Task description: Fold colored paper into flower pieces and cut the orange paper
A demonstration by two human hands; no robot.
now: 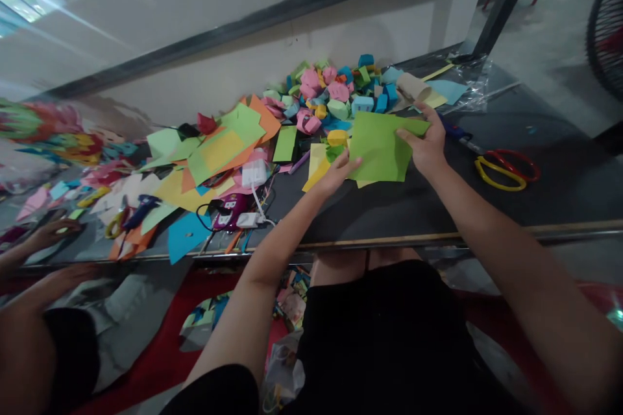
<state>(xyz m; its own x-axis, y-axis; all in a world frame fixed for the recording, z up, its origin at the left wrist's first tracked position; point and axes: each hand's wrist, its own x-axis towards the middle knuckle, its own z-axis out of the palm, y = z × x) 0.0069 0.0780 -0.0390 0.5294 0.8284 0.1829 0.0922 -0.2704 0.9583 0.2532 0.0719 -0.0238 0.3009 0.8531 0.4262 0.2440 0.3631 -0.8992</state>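
Observation:
A sheet of green paper is held up just above the dark table. My right hand pinches its upper right edge, thumb in front. At the sheet's lower left edge, my left hand is closed on the paper, its fingers partly hidden behind it. Yellow paper pieces lie beside my left hand, with a small yellow folded shape behind it. To the right of my right hand rest scissors with one red and one yellow handle loop.
Folded paper shapes are heaped along the back wall. Coloured sheets spread to the left, near a purple power strip with cables. A co-worker's hands are at the far left, near a dark blue glue gun.

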